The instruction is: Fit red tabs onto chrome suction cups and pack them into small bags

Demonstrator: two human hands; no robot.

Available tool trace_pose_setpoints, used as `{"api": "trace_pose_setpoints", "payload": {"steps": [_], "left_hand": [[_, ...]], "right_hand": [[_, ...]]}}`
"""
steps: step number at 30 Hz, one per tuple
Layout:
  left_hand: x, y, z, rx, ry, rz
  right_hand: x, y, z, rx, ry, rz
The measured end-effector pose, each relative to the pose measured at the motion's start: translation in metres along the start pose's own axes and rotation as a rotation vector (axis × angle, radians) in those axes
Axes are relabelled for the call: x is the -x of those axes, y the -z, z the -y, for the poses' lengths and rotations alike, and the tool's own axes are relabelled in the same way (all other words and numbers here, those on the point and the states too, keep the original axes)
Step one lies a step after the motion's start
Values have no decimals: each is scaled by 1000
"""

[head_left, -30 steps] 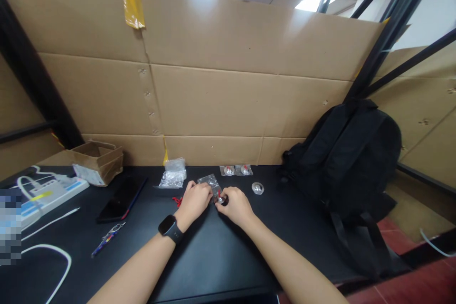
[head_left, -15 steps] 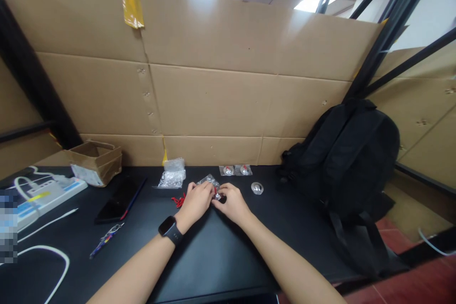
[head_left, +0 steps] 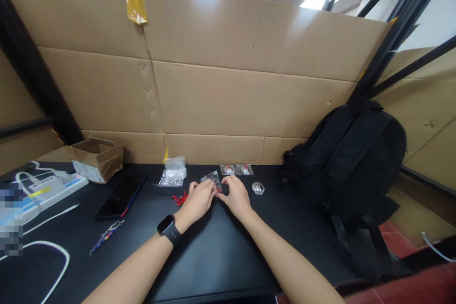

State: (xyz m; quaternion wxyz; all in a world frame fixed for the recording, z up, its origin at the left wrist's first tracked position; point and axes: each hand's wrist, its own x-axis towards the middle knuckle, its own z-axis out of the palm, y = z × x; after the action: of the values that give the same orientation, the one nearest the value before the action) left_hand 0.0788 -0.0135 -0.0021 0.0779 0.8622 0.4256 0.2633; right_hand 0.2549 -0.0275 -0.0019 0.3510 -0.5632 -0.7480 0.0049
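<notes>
My left hand (head_left: 202,198), with a dark watch (head_left: 168,228) on its wrist, is closed, its fingertips together over something small that they mostly hide. A bit of red shows beside those fingertips. My right hand (head_left: 236,197) faces it, thumb and fingers apart in a curve around the red bit; nothing clear is gripped there. Just beyond the fingers lies a crumpled clear plastic bag (head_left: 213,178). A tangle of red cord (head_left: 180,198) rests on the table left of my left hand. Right of my right hand sits a clear round disc (head_left: 258,188).
Two small clear packets (head_left: 228,170) with red inside lie at the back, near clear plastic packaging (head_left: 173,172). Leftward are a cardboard box (head_left: 98,159), a black phone (head_left: 122,197), a keychain (head_left: 106,237) and a power strip (head_left: 53,192). A black backpack (head_left: 356,166) stands right, before a cardboard wall (head_left: 213,95).
My right thumb and fingers have spread apart and drawn slightly away from the left fingertips. The clear bag behind them shows more. The whole view has shifted slightly.
</notes>
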Motion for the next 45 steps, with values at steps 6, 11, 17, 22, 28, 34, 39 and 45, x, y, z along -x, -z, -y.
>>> {"api": "trace_pose_setpoints", "payload": {"steps": [6, 11, 17, 22, 28, 34, 39, 45], "left_hand": [[1, 1, 2, -7, -12, 15], [3, 14, 1, -59, -4, -1], [3, 26, 5, -154, -126, 76], [1, 24, 16, -148, -108, 84], [-3, 23, 23, -121, -82, 61], [-7, 35, 16, 189, -13, -94], [-10, 35, 2, 327, -17, -273], [-8, 26, -5, 494, 20, -302]], "right_hand": [[3, -5, 1, 20, 13, 91], [6, -4, -6, -84, -30, 110], [4, 13, -17, -100, 136, 260], [3, 16, -21, -25, 181, 302], [-4, 4, -24, 1, 137, 260], [-8, 23, -14, -369, 58, 64], [-7, 37, -1, -584, -16, -16], [-2, 32, -6, -717, -47, 49]]}}
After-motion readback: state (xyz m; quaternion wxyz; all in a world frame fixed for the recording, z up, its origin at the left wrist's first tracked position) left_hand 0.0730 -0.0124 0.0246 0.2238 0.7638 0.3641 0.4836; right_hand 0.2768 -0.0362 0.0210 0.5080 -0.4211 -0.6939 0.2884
